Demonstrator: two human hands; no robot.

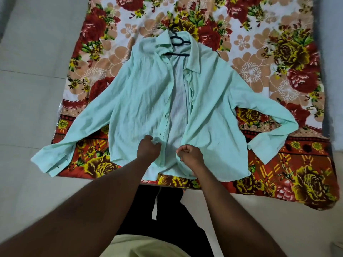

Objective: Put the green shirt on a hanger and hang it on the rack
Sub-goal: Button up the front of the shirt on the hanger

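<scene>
On the bedsheet (269,58), hands (148,148) (189,155) seemingly pinch green shirt (139,101)

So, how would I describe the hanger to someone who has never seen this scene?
Look at the large flowered sheet; a pale green shirt lies open on it. At the shirt's collar, the far end, sits the hanger. It is the only thin, dark, hooked thing among soft, bright cloth.

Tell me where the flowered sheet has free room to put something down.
Free: the far corners of the sheet, either side of the hanger, and its near right corner below the right-side sleeve. Crowded: the middle, where the shirt spreads and the left hand and right hand hold its front edges.
</scene>
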